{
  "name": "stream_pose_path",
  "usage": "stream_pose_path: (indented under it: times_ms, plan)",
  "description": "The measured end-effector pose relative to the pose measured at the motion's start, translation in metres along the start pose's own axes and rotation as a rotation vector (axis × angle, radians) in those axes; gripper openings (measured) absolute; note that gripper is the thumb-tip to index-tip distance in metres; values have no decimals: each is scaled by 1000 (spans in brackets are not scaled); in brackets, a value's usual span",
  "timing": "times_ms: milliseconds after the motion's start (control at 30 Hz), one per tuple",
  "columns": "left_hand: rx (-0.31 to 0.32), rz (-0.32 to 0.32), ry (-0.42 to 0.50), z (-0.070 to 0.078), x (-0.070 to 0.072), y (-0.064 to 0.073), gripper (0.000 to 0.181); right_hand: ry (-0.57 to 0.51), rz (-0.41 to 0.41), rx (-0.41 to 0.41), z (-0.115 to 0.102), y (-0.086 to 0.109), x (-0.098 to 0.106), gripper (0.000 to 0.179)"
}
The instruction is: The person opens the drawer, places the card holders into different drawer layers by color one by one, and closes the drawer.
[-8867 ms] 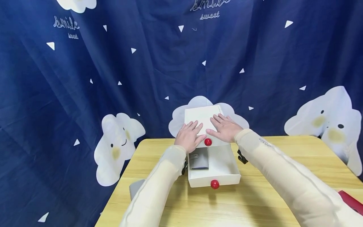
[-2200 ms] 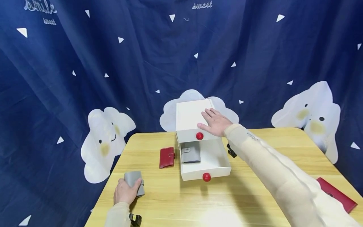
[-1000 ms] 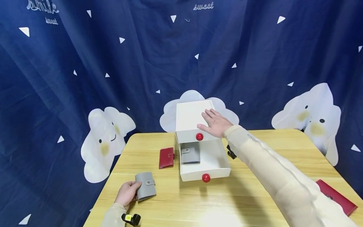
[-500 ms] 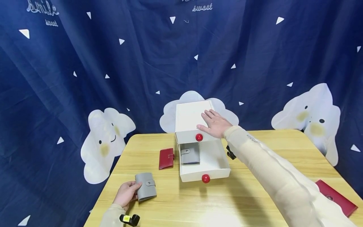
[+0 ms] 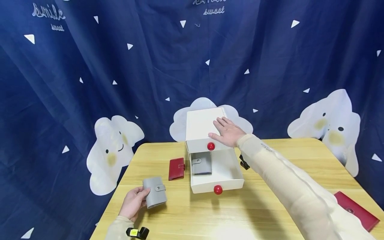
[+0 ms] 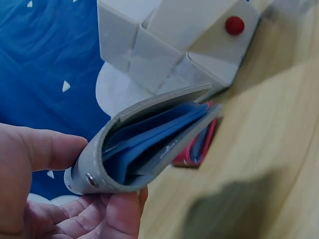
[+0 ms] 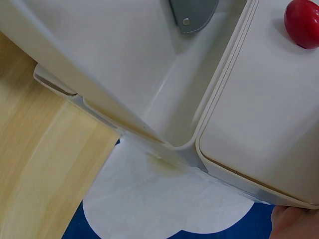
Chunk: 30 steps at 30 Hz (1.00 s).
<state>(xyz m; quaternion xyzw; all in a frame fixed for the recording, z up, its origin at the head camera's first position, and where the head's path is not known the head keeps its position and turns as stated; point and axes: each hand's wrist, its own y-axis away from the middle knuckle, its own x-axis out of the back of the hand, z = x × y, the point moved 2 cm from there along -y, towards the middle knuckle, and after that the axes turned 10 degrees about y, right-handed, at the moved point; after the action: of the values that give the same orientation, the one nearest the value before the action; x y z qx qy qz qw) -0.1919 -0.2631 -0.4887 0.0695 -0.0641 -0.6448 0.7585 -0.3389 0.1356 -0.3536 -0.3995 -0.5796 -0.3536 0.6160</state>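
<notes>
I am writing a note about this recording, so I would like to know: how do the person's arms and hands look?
The left sleeve and the right sleeve are cream-coloured; the right one has small dark lettering near its cuff. The left wrist device is black with a yellow label; the right wrist device is black too. The left hand and right hand wear no gloves.

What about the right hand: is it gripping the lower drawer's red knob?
No, the right hand rests on top of the white drawer unit, clearly apart from the lower red knob.
</notes>
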Motion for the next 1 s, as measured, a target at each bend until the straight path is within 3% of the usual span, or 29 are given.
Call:
stream_pose_path:
  times_ms: [1000]
  plan:
    - [-117, -148, 211, 55, -54, 23, 38, 5, 22, -4, 3, -2, -6, 87]
